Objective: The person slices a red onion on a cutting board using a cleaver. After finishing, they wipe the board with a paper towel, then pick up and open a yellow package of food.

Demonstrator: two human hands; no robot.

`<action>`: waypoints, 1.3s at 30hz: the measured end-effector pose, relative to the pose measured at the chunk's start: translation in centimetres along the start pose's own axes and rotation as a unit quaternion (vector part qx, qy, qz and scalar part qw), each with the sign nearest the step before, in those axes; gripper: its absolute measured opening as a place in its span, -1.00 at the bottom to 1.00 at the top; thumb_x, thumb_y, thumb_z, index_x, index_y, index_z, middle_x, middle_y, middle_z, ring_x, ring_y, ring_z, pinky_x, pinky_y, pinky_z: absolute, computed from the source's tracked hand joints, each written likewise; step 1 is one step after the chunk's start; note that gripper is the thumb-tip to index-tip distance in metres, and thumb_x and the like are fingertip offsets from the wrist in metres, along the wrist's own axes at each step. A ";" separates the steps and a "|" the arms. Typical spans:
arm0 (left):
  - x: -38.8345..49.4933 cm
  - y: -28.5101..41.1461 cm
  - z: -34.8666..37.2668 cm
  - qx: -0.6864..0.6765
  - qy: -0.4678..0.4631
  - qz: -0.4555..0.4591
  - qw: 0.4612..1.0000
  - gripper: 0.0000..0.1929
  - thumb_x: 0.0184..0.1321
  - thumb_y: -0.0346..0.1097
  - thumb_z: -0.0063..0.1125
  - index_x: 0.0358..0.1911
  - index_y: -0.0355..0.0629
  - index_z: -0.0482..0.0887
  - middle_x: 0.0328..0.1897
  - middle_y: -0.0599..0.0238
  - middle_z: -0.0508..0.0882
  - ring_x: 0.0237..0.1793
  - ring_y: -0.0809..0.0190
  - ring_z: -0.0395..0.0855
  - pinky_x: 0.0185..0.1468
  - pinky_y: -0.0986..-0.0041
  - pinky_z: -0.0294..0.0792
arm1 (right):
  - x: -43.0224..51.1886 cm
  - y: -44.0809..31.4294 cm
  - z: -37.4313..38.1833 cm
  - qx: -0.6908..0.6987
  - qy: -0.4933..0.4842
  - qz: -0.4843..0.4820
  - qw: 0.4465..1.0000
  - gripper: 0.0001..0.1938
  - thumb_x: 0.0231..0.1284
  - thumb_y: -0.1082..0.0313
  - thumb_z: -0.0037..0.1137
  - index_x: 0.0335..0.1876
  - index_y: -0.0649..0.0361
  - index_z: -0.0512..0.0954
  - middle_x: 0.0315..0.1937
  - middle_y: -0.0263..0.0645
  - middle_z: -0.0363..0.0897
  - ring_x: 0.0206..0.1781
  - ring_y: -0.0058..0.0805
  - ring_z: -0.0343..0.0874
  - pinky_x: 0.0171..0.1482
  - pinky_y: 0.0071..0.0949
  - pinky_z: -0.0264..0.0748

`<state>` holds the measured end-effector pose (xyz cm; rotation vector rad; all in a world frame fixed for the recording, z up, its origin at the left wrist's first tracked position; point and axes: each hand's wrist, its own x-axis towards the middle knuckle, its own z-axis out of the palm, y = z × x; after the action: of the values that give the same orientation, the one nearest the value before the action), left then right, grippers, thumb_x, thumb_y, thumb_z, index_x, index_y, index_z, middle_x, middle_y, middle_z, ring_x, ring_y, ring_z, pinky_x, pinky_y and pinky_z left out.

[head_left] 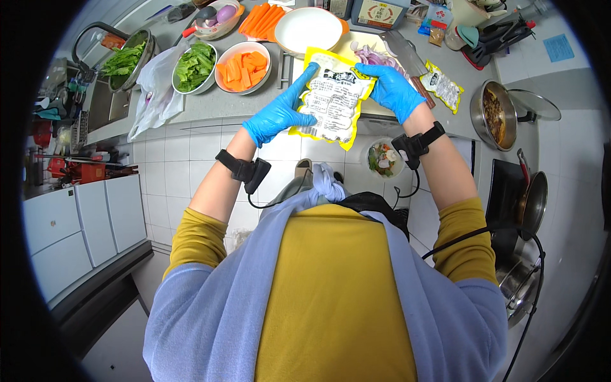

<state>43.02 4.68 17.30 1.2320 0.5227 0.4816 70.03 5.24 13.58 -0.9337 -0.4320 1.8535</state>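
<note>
A sealed plastic food packet (pixel 331 102) with yellow edges and printed writing is held up between my two blue-gloved hands, over the counter's front edge. My left hand (pixel 281 110) grips its left side, thumb across the lower face. At the top right corner, my right hand (pixel 391 88) pinches the packet. Behind it lie sliced red onion (pixel 374 56) on a pale cutting board (pixel 355 40) and a white dish with orange handles (pixel 308 28). A cleaver (pixel 405 52) rests at the board's right, and a similar smaller packet (pixel 443 87) lies beyond it.
Bowls of sliced carrot (pixel 243 68) and green leaves (pixel 195 67) stand left of the board. Farther left are a plastic bag (pixel 160 98) and a sink (pixel 107 105). A steel pan with food (pixel 494 114) stands at the right. Below the counter is a waste bin with scraps (pixel 383 158).
</note>
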 end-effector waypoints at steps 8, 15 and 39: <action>-0.2 -1.1 0.0 -0.005 0.017 0.018 1.000 0.06 -0.17 -0.65 0.33 0.45 0.07 -0.03 0.44 0.24 0.14 0.34 0.22 0.20 0.36 0.41 0.17 | -0.9 -0.2 1.2 -0.045 0.006 -0.025 0.999 -0.71 0.23 0.37 0.10 -0.04 0.44 0.49 -0.13 -0.12 0.59 -0.07 -0.37 0.60 -0.01 -0.46 0.56; -0.8 -1.0 -0.1 0.002 0.055 0.020 0.998 0.06 -0.18 -0.62 0.37 0.44 0.00 -0.04 0.41 0.20 0.16 0.34 0.19 0.21 0.35 0.39 0.18 | -7.4 -3.3 4.8 -0.296 0.111 -0.162 0.935 -0.70 0.20 0.29 0.16 -0.03 0.29 0.53 -0.20 -0.25 0.58 -0.19 -0.60 0.54 -0.11 -0.60 0.49; -4.4 1.3 -1.0 0.008 0.111 0.000 0.994 0.09 -0.21 -0.64 0.37 0.45 -0.03 -0.07 0.47 0.36 0.09 0.40 0.26 0.11 0.40 0.39 0.11 | -30.2 -15.2 9.2 -0.461 -0.464 -0.365 0.663 -0.76 0.26 0.24 0.06 -0.09 0.22 0.54 -0.28 -0.26 0.56 -0.29 -0.57 0.51 -0.19 -0.60 0.43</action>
<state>38.86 3.13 18.79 1.2009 0.7167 0.6194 79.15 -13.50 41.80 -0.1590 -2.1732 1.1004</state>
